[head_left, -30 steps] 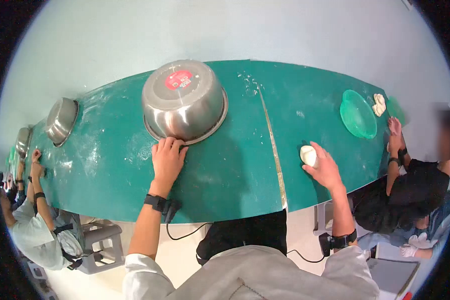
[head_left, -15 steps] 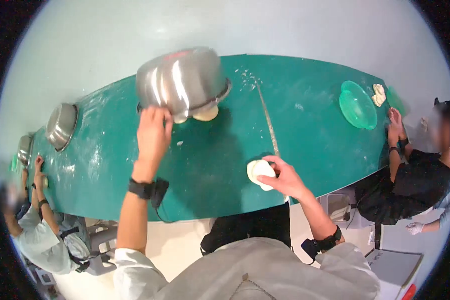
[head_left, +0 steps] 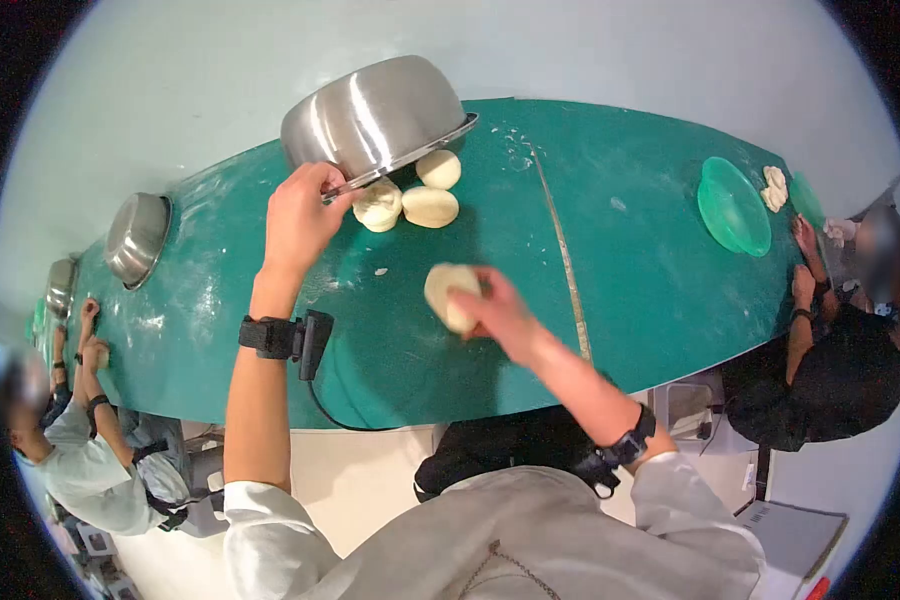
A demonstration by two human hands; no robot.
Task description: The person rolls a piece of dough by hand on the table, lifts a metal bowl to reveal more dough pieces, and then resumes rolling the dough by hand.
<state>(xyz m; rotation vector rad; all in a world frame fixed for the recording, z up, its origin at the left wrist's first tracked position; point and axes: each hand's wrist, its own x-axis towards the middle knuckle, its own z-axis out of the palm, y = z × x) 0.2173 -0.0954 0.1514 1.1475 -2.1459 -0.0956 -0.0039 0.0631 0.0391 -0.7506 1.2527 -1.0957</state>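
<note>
My left hand [head_left: 305, 212] grips the rim of a large steel bowl [head_left: 375, 112], upside down and tilted so its near edge is lifted. Several pale dough pieces show at that raised edge: a rounded one [head_left: 438, 169], an oval one [head_left: 430, 207] and a rougher one [head_left: 378, 205]. Nearer to me, my right hand [head_left: 497, 310] pinches another pale dough piece [head_left: 452, 295] just over the green table [head_left: 390, 340]. That hand is a little blurred. The inside of the bowl is mostly hidden.
Another steel bowl [head_left: 138, 240] stands at the left by co-workers. To the right are a green plastic bowl [head_left: 733, 207], a lump of dough [head_left: 774, 188] and a co-worker's hands. A pale floury strip [head_left: 560, 245] crosses the table.
The steel bowl has been lifted and tipped further back, so more dough pieces show under it. My right hand has moved left and forward with its dough piece.
</note>
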